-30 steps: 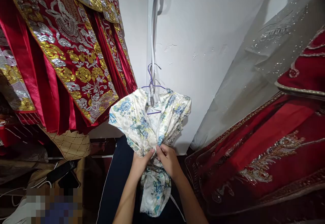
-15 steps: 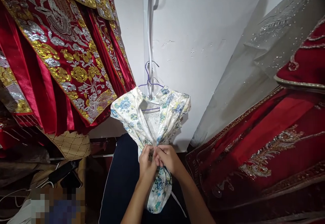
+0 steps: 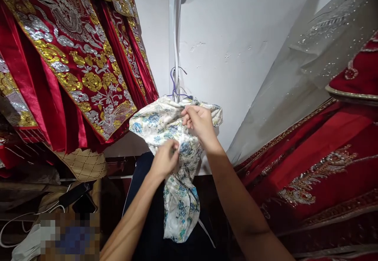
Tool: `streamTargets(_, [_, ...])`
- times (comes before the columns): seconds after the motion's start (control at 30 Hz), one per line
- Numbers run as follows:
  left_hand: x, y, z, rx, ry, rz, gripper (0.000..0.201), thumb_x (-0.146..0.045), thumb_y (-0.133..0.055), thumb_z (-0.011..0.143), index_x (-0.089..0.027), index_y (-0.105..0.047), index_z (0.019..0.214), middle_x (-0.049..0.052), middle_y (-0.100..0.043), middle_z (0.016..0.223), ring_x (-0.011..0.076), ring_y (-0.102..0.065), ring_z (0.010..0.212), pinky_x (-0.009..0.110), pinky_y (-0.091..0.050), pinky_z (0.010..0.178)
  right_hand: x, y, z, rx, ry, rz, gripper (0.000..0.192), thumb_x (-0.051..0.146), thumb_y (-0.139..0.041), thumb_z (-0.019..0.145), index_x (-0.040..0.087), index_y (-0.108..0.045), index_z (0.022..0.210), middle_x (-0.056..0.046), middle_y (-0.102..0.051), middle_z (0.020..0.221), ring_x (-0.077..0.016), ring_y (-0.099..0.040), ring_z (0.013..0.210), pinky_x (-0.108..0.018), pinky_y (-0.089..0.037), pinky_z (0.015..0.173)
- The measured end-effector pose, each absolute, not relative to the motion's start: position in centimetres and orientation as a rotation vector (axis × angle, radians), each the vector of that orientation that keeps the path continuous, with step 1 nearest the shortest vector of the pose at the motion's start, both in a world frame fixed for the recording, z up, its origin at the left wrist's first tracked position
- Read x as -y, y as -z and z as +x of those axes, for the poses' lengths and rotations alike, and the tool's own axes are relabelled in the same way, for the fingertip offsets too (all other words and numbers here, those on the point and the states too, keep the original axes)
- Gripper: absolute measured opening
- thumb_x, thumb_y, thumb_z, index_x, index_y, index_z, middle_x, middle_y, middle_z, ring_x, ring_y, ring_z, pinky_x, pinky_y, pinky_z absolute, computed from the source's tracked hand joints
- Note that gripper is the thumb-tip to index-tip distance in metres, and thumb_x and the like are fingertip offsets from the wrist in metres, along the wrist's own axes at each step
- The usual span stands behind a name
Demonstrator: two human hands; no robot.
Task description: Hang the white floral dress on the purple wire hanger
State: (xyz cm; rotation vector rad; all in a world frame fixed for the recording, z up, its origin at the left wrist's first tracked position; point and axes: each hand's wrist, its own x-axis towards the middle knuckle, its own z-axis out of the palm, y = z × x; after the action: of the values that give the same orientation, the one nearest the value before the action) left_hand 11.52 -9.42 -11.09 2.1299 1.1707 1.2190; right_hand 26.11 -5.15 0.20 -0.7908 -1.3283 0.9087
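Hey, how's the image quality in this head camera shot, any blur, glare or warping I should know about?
Head view: sharp on the floral dress and both hands, left hand, right hand; sequins on the red embroidered garment glint brightly; the white wall is evenly lit; wide-angle warping slants the edges; a pixelated patch sits bottom left.

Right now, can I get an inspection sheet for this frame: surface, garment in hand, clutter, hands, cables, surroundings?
Surface: no worktop; white wall behind.
Job's things: floral dress hanging on a purple hanger.
Clutter: dark items and a white cloth at lower left.
Hands: left hand pinches the dress at mid-height; right hand grips fabric near the collar.
Cables: white cable at lower left.
Surroundings: red embroidered garments on the left, red gown and grey sequinned fabric on the right.
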Motion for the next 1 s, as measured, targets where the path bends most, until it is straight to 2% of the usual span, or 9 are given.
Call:
streamTargets(0.07, [8.6,6.3,10.9,-1.115,-1.548,2.103,0.03,-0.02,-0.05,0.096,-0.022,-0.052,0.125,0.005,-0.066,0.099,0.018,-0.063,0.093,0.031,-0.048,0.086,6.1,0.0,25.8,1.443,-0.862,-0.795,0.028,0.036,-0.059,0.09,0.015,-0.066,0.074,0.001,-0.06,0.052,-0.0075,-0.049,0.043,-0.019,-0.035,0.044])
streamTargets(0.1, [8.2,4.3,10.8,-1.074,-1.656,2.144,0.033,-0.021,-0.049,0.097,-0.022,-0.051,0.13,0.005,-0.066,0.099,0.0172,-0.063,0.09,0.031,-0.048,0.085,6.4,-0.1,25.7,1.495,-0.842,-0.777,0.028,0.036,-0.058,0.091,0.015,-0.066,0.073,0.001,-0.06,0.052,-0.0082,-0.05,0.045,-0.02,-0.037,0.046])
streamTargets(0.17, [7.5,1.2,10.9,-1.029,-1.707,2.282,0.023,-0.023,-0.05,0.098,-0.021,-0.059,0.12,0.005,-0.068,0.099,0.0163,-0.063,0.088,0.029,-0.048,0.083,6.6,-0.2,25.5,1.563,-0.82,-0.733,0.028,0.035,-0.057,0.092,0.016,-0.065,0.072,0.002,-0.058,0.051,-0.0091,-0.05,0.046,-0.021,-0.038,0.048])
streamTargets(0.3, [6.7,-1.2,10.3,-1.049,-1.809,2.372,0.011,-0.024,-0.056,0.097,-0.018,-0.065,0.095,0.003,-0.068,0.088,0.0143,-0.062,0.082,0.027,-0.047,0.079,5.6,1.5,25.9,1.575,-0.774,-0.876,0.028,0.031,-0.057,0.089,0.018,-0.061,0.065,0.004,-0.05,0.047,-0.0087,-0.04,0.041,-0.023,-0.029,0.043])
streamTargets(0.5, [3.7,1.8,3.6,-1.022,-2.446,1.291,0.012,-0.027,-0.062,0.092,-0.016,-0.061,0.088,0.001,-0.062,0.083,0.0111,-0.06,0.078,0.022,-0.049,0.078,6.2,8.6,26.7,1.462,-1.068,-1.034,0.028,0.031,-0.058,0.083,0.018,-0.061,0.059,0.004,-0.048,0.041,-0.0105,-0.042,0.04,-0.025,-0.03,0.045])
streamTargets(0.6, [2.1,6.3,1.7,-1.019,-2.152,0.696,0.016,-0.023,-0.055,0.093,-0.017,-0.053,0.078,-0.001,-0.055,0.07,0.0098,-0.058,0.069,0.022,-0.051,0.075,8.1,10.8,25.6,1.341,-1.172,-0.973,0.029,0.035,-0.057,0.084,0.019,-0.06,0.059,0.004,-0.049,0.04,-0.0104,-0.041,0.04,-0.025,-0.03,0.045])
streamTargets(0.77, [3.1,14.3,5.3,-1.128,-1.706,0.788,0.017,-0.018,-0.061,0.081,-0.017,-0.052,0.067,-0.002,-0.053,0.058,0.0113,-0.056,0.06,0.025,-0.052,0.069,11.2,13.0,25.0,1.205,-1.187,-0.997,0.031,0.04,-0.057,0.086,0.02,-0.06,0.063,0.003,-0.05,0.042,-0.0106,-0.04,0.04,-0.026,-0.03,0.045])
streamTargets(0.9, [4.8,15.1,7.4,-1.131,-1.495,1.095,0.008,-0.01,-0.069,0.066,-0.015,-0.064,0.07,0.003,-0.068,0.073,0.0199,-0.064,0.078,0.031,-0.051,0.078,12.5,14.1,27.9,1.298,-1.214,-1.033,0.035,0.045,-0.059,0.087,0.02,-0.062,0.062,0.003,-0.049,0.042,-0.0109,-0.039,0.04,-0.027,-0.03,0.045])
streamTargets(1.0, [5.6,12.3,6.9,-1.207,-1.269,1.642,0.012,-0.012,-0.061,0.073,-0.015,-0.069,0.083,0.009,-0.073,0.096,0.0268,-0.064,0.098,0.036,-0.048,0.089,13.0,14.3,30.2,1.381,-1.202,-1.045,0.036,0.042,-0.06,0.086,0.02,-0.06,0.056,0.003,-0.047,0.041,-0.0104,-0.037,0.039,-0.027,-0.03,0.045])
